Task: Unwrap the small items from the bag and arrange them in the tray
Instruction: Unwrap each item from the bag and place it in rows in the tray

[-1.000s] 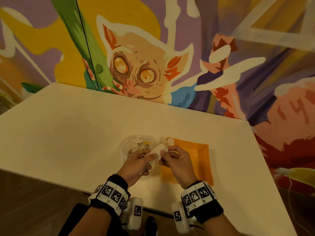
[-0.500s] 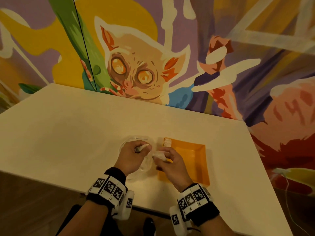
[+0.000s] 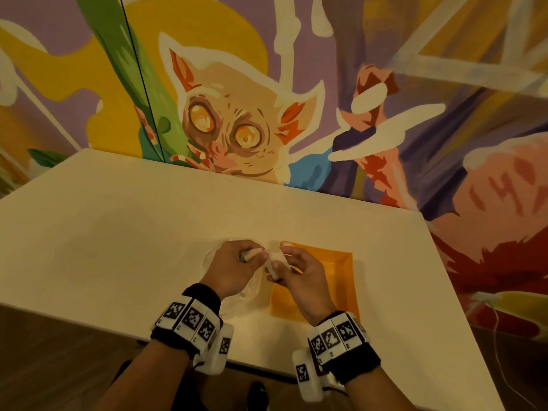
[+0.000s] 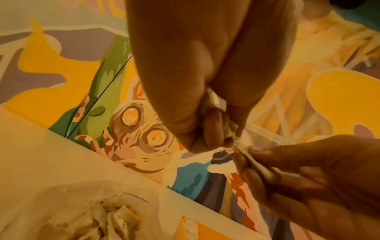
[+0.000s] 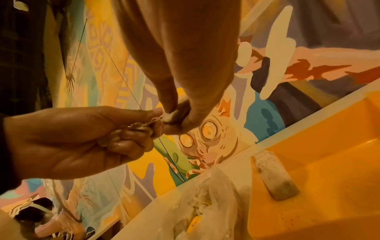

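Fingertips of both hands met above the table [image 3: 118, 232]: the left hand [image 3: 234, 268] curled round a small wrapped item [image 3: 247, 255], the right hand [image 3: 299, 277] pinching its white wrapper [image 3: 274, 264]. Beneath lay the clear plastic bag [image 5: 207, 201] beside the orange tray [image 3: 341, 280], one unwrapped piece [image 5: 275, 177] already inside.

Warm, dim indoor light casts a yellow-orange tint across all three views, with soft shadows on the table [image 3: 118, 232] beneath the hands. Wide-angle distortion bends the table's edges; the wrist views are soft, close fingers blurred.
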`<state>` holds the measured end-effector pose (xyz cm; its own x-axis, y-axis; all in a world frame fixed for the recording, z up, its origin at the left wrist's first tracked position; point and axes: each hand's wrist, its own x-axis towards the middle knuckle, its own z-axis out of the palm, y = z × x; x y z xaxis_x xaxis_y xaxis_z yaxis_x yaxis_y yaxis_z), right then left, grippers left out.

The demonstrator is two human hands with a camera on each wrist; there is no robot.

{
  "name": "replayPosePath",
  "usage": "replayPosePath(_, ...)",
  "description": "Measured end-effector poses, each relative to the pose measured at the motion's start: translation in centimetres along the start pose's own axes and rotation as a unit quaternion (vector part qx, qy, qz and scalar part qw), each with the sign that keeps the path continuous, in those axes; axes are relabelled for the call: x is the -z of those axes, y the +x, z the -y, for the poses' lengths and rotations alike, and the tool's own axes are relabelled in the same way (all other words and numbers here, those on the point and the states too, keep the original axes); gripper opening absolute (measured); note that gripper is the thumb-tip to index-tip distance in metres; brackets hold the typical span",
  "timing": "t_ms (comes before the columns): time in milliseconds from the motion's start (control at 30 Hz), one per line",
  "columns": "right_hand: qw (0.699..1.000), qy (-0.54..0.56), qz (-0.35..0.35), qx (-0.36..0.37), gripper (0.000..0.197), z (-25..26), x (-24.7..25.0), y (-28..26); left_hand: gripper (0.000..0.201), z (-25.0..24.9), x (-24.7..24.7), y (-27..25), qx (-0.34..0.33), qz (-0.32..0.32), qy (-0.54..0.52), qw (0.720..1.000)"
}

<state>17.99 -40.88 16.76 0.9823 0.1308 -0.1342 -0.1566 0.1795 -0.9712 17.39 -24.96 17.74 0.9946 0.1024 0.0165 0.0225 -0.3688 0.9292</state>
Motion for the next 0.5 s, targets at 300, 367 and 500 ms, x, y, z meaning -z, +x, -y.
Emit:
replayPosePath(300,0.987,-0.132,-0.006,0.091,0.002,0.5,0.7,1.3,0.010,-2.7,0.7,0.2,-0.079,0.010,0.128,0.989)
replayPosePath(367,0.980,-0.166,-0.013,0.110,0.005,0.3,0.8,1.7,0.010,-3.1,0.9,0.4,-0.083,-0.011,0.134,0.987)
replayPosePath(500,0.967,-0.222,0.012,0.128,0.015,0.4,0.6,1.7,0.011,-3.5,1.0,0.7,-0.073,-0.007,0.148,0.986)
